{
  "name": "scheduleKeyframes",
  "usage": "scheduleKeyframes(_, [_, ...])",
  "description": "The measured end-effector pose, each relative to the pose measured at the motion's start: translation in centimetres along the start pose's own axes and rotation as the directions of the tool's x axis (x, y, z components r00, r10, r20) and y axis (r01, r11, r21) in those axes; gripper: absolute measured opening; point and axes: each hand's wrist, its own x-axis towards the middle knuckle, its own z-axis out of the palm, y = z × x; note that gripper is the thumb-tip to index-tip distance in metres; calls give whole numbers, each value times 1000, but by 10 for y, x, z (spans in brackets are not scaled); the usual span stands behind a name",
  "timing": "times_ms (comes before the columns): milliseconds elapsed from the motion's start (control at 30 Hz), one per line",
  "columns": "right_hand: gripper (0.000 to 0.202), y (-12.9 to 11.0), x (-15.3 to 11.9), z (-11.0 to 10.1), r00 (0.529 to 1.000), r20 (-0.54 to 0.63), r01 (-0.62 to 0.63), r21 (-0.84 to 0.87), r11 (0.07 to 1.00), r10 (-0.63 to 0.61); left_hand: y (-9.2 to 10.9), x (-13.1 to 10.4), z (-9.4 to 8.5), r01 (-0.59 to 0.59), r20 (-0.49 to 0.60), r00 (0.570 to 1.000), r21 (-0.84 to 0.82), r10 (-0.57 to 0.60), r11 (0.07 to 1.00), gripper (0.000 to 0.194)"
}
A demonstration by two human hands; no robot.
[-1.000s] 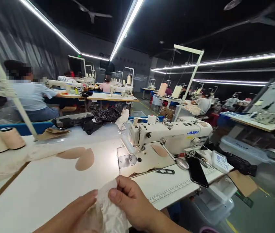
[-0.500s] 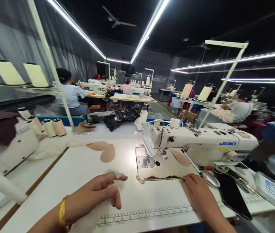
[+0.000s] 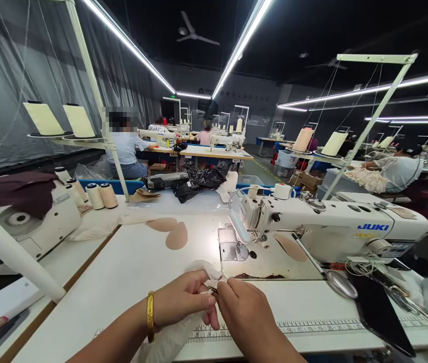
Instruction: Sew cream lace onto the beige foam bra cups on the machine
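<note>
My left hand (image 3: 189,300) is closed on a thin white cloth (image 3: 172,337), which hangs below the wrist and bunches up above the fingers. Against it, my right hand (image 3: 246,312) is closed round a small metal tool (image 3: 212,288); only a thin dark tip shows, so its kind is unclear. Both hands meet over the table, just in front of the needle plate of a white sewing machine (image 3: 327,222). Two beige oval fabric pieces (image 3: 177,236) lie behind my left hand. Another beige piece (image 3: 290,247) rests on the machine bed.
A ruler strip (image 3: 312,327) runs along the table's front. At the right lie a black phone (image 3: 382,312) and a shiny oval metal object (image 3: 341,285). Thread cones (image 3: 102,195) and a second machine (image 3: 55,217) stand left. Other people sit at machines beyond.
My right hand has moved left from the machine bed's front edge to my left hand, and now grips a small metal tool. My left hand has moved right with the cloth. The view has shifted.
</note>
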Motion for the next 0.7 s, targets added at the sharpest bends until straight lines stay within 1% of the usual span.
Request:
scheduleKeyframes(33, [36,1,-1,0,1000,4,3,14,1000,-3,3,-4,-3,31,5,999,43,-31,999,60])
scheduleKeyframes(67, [37,6,-5,0,1000,10,-10,34,999,9,7,-10,-8,77,-6,997,122,-77,990,54])
scheduleKeyframes(100, [37,13,-11,-1,999,18,-43,52,998,42,12,-18,-17,131,-54,991,239,-121,962,47])
scheduleKeyframes(133, [38,24,-19,-3,995,26,-93,59,994,91,18,-28,-28,184,-153,979,383,-134,905,42])
scheduleKeyframes(167, [38,37,-30,-5,988,41,-149,60,987,146,24,-39,-41,247,-289,952,531,-101,811,39])
scheduleKeyframes(200, [38,53,-41,-8,977,62,-204,37,978,202,30,-50,-55,305,-452,891,666,44,681,38])
scheduleKeyframes(233, [37,69,-53,-12,968,80,-237,-12,971,238,34,-59,-68,370,-570,775,759,272,535,39])
scheduleKeyframes(267, [37,85,-63,-15,961,104,-249,-69,966,255,36,-65,-78,426,-584,680,806,443,411,41])
scheduleKeyframes(300, [38,100,-72,-19,960,95,-251,-137,958,265,36,-67,-84,448,-550,614,833,567,323,42])
scheduleKeyframes(333, [39,112,-79,-22,962,89,-237,-189,953,257,33,-65,-86,432,-500,601,860,624,273,44])
scheduleKeyframes(367, [40,121,-83,-23,966,69,-228,-226,947,249,28,-58,-84,377,-450,640,890,623,255,44])
scheduleKeyframes(400, [40,126,-85,-24,969,41,-225,-242,944,242,22,-48,-79,297,-400,706,916,584,268,43])
scheduleKeyframes(433, [38,127,-84,-24,972,26,-223,-227,948,235,15,-35,-70,212,-351,780,927,518,310,43])
scheduleKeyframes(467, [36,124,-81,-23,972,16,-228,-182,957,235,8,-20,-61,148,-307,842,923,445,356,44])
scheduleKeyframes(500, [33,117,-78,-22,970,21,-238,-110,965,241,2,-6,-51,111,-277,889,903,365,415,46])
scheduleKeyframes(533, [31,108,-73,-21,968,38,-249,-16,968,249,-1,8,-42,98,-262,918,877,299,470,43])
scheduleKeyframes(567, [30,98,-68,-19,964,66,-262,91,961,257,-3,19,-35,91,-252,932,858,261,506,34])
scheduleKeyframes(633, [33,75,-58,-18,947,149,-317,311,896,283,-1,32,-25,87,-259,934,832,245,548,14])
scheduleKeyframes(667, [38,65,-52,-17,932,201,-359,410,838,301,2,33,-22,78,-271,927,815,259,574,9])
scheduleKeyframes(700, [44,55,-47,-17,912,260,-409,499,764,318,5,32,-20,57,-288,921,769,264,637,13])
